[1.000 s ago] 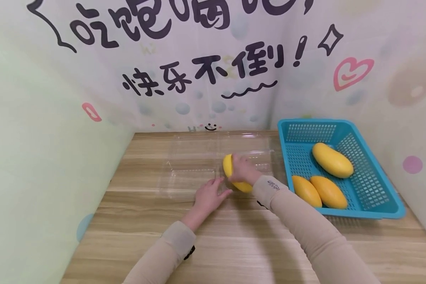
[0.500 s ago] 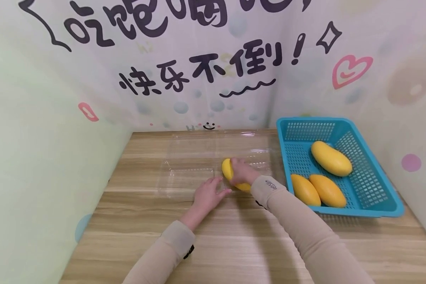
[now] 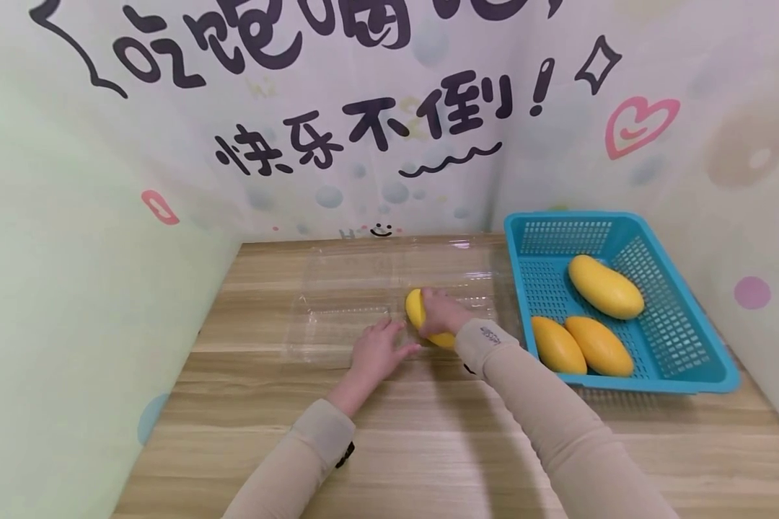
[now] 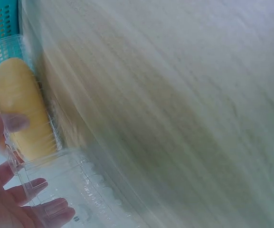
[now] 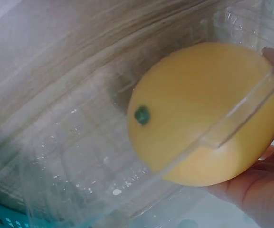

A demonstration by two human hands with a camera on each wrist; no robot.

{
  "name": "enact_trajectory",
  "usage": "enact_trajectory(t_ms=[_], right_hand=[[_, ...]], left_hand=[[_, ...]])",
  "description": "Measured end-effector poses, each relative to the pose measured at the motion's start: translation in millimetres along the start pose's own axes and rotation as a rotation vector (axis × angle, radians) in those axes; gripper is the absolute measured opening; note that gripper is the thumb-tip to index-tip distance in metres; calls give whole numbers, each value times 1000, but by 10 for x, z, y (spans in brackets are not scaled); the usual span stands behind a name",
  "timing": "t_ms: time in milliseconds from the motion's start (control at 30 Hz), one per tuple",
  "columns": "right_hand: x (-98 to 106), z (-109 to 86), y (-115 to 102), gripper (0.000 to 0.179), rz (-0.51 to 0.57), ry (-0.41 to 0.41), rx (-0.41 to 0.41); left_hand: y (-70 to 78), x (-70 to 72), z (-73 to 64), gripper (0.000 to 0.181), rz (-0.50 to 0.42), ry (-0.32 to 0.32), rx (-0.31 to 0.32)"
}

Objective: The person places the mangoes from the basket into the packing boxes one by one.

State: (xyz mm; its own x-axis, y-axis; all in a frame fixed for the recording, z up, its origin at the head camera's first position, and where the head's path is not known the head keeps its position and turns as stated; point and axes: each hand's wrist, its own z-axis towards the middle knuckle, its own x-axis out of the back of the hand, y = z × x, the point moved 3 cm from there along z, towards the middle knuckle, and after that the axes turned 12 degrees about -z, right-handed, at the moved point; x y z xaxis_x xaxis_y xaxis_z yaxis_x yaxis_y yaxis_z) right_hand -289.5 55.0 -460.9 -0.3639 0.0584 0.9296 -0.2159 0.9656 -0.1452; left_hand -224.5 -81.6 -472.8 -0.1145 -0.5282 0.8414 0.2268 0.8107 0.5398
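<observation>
My right hand [image 3: 443, 314] grips a yellow mango [image 3: 415, 308] in the right half of an open clear plastic clamshell box [image 3: 344, 288]. The mango's green stem end shows in the right wrist view, and part of the fruit [image 5: 198, 109] sits behind the box's clear wall. My left hand [image 3: 376, 349] rests at the front of the box, near its middle fold, fingers spread and fairly straight. In the left wrist view, the left fingers [image 4: 25, 192] show partly through the clear plastic, beside the mango [image 4: 23, 104].
A blue plastic basket [image 3: 662, 252] stands at the right with three mangoes inside, one mango [image 3: 605, 287] at its back and two at its front. A printed cloth wall [image 3: 363, 187] closes off the back of the wooden table [image 3: 389, 461].
The right hand has lowered the mango slightly into the box, then kept it nearly still. The left hand has shifted a little to the left along the box's front.
</observation>
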Motion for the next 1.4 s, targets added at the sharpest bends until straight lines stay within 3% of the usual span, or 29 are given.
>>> enact_trajectory(t_ms=[233,467,567,633,767,833,933,1067,1233,1400], right_hand=[[13,-31,-15,82,-27,15,22],[93,-201,-85,85,-90,-16,7],[281,-335,-119,83,-42,6,72],[517,-460,-97,80,-10,38,131],[1090,-724,199,72,43,149,201],[1307,-847,457,68,38,214,179],[1462,-999,878,67,20,233,83],[1324,-1163,1378,67,-17,187,26],[801,-1266,1885,63,-32,82,26],[300,-1325,2220,65,33,-70,32]], left_hand=[[29,30,-18,58,41,11,-11],[8,5,-5,56,65,-8,16],[-20,-15,2,57,61,-15,29],[-25,-20,6,58,57,-16,31],[-11,-14,7,57,44,-11,26],[-4,-9,4,57,34,-12,31],[-4,-4,-4,57,25,-15,46],[-13,-11,-9,57,26,-11,45],[-19,-18,-5,57,15,-12,49],[-19,-32,-5,57,13,-15,55]])
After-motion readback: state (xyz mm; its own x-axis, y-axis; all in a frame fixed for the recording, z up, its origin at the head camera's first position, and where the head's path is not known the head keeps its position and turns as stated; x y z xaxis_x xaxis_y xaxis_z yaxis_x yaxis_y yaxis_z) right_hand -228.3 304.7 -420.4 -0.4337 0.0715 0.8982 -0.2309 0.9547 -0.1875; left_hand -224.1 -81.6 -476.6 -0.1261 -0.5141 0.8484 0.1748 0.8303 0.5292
